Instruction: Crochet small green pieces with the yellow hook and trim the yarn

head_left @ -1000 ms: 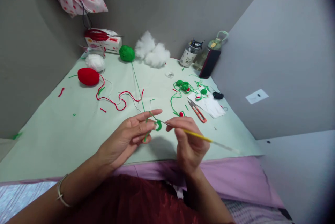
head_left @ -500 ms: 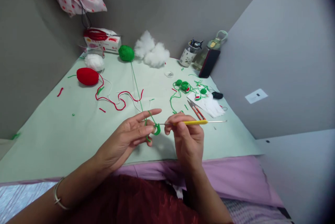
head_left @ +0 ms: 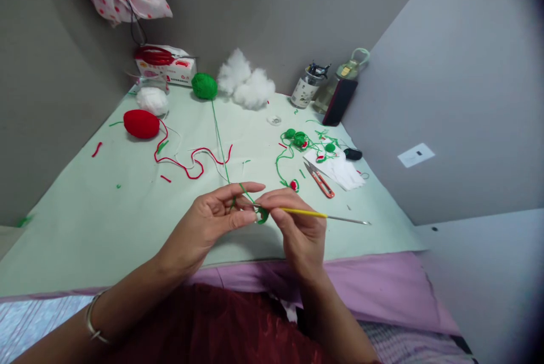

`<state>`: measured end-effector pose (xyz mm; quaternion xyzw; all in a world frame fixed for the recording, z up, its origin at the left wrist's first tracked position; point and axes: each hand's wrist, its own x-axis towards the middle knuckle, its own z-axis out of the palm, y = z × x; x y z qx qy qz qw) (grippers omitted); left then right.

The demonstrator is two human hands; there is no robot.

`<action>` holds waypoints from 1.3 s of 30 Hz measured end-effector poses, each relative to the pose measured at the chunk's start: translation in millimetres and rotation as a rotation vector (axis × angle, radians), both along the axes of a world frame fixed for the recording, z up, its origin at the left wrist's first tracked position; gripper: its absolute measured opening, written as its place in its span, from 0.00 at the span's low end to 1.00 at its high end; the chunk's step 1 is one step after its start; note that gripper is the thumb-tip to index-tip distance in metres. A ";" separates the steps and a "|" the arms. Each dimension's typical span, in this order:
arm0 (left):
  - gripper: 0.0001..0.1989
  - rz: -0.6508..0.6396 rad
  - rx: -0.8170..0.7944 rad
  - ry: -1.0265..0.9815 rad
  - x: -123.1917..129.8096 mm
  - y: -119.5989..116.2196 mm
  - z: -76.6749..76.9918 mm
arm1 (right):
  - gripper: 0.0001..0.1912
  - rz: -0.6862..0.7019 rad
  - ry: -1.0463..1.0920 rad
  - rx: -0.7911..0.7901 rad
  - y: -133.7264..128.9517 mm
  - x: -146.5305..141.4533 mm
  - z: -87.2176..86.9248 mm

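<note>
A small curved green crochet piece [head_left: 262, 215] is pinched between the thumb and fingers of my left hand [head_left: 216, 216]. Green yarn [head_left: 220, 143] runs from the green yarn ball [head_left: 204, 86] at the back down over my raised left index finger to the piece. My right hand [head_left: 300, 222] grips a yellow-handled crochet hook [head_left: 304, 212] like a pen. The hook's working tip is at the top of the crochet piece, partly hidden by fingers; its other metal end points right, tilted slightly down.
Orange-handled thread snips [head_left: 319, 180] lie right of centre beside white tissue [head_left: 340, 171]. Small green and red crochet pieces [head_left: 300, 139] with loose tails lie behind them. A red yarn ball [head_left: 141, 124], a white yarn ball [head_left: 153, 101] and stuffing [head_left: 254, 89] sit farther back.
My right hand has moved left, close against my left fingertips. The hook has tilted, its free end now lower. A small red and green piece behind my right hand has come into view.
</note>
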<state>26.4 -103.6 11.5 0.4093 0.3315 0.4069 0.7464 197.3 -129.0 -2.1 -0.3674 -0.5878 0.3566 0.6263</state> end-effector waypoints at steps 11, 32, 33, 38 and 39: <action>0.19 0.050 -0.028 -0.024 -1.5 0.4 -1.1 | 0.13 -0.182 -0.485 0.285 -11.3 4.7 5.5; 0.21 -0.015 -0.182 -0.190 6.1 -1.9 -2.6 | 0.22 -0.433 -0.634 0.471 -11.3 -10.6 -12.3; 0.21 -0.038 -0.213 -0.206 5.0 -0.3 -3.0 | 0.22 -0.404 -0.586 0.450 -10.2 -9.8 -11.5; 0.15 -0.052 -0.245 -0.229 -3.2 7.3 -5.1 | 0.12 -0.244 -0.133 0.177 0.3 0.6 -0.8; 0.14 -0.047 -0.243 -0.223 -4.3 8.1 -5.1 | 0.11 -0.214 -0.050 0.124 1.7 2.7 0.5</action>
